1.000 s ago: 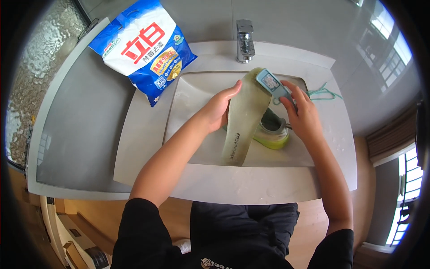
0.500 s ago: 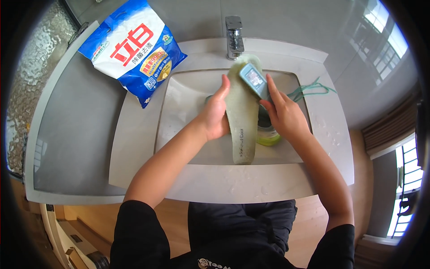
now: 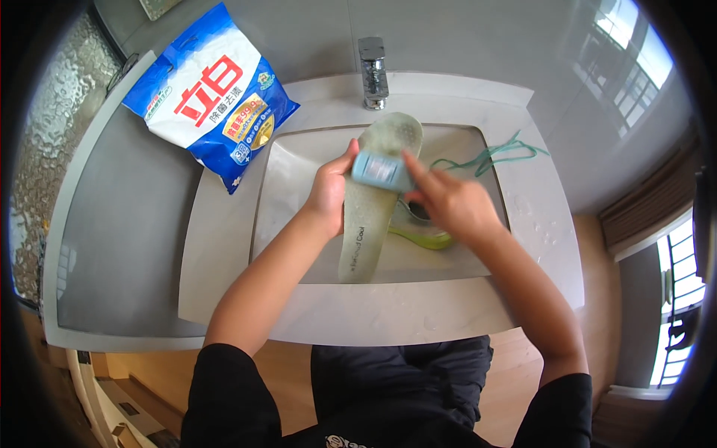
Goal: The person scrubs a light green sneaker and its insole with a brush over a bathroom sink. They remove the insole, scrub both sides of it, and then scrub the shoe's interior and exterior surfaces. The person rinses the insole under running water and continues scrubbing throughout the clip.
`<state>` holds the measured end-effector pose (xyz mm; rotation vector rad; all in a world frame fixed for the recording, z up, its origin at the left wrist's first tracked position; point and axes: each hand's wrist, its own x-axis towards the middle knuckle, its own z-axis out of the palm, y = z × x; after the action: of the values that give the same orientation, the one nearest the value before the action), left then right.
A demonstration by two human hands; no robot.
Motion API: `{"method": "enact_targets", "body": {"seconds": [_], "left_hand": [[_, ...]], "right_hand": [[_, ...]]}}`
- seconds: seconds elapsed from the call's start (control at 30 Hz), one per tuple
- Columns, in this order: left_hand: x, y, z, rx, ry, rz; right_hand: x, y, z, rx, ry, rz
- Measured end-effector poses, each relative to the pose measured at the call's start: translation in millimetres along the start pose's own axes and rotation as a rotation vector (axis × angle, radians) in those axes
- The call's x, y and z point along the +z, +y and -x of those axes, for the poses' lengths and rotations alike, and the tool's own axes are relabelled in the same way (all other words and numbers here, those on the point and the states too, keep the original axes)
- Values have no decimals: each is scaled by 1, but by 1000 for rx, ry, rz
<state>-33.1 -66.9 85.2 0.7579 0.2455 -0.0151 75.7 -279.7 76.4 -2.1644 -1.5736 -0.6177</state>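
Observation:
My left hand grips a pale green shoe insole by its left edge, holding it over the sink. The insole leans with its wide end toward the tap and its narrower end toward me. In my right hand, slightly blurred by motion, is a light blue scrubbing brush with a label on its back. It lies across the upper part of the insole, and its bristles are hidden underneath. Behind the insole, a yellow-green shoe sits in the basin, partly covered by the insole and my right hand.
Teal shoelaces trail over the basin's right rim. A chrome tap stands at the back. A blue and white detergent bag rests at the back left, across the grey ledge and counter. Water drops dot the white counter.
The insole has shifted left and tilted, its near end swinging left. The brush has moved left and down across it and turned more sideways. My left hand has moved left with the insole.

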Motion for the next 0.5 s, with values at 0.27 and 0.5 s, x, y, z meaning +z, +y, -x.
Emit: {"method": "enact_targets", "body": {"seconds": [0.27, 0.5], "left_hand": [[-5, -1, -6, -53, -69, 33], [-5, -8, -9, -68, 10, -34]], "right_hand": [[10, 18, -17, 94, 173, 7], [17, 31, -6, 148, 99, 62]]}}
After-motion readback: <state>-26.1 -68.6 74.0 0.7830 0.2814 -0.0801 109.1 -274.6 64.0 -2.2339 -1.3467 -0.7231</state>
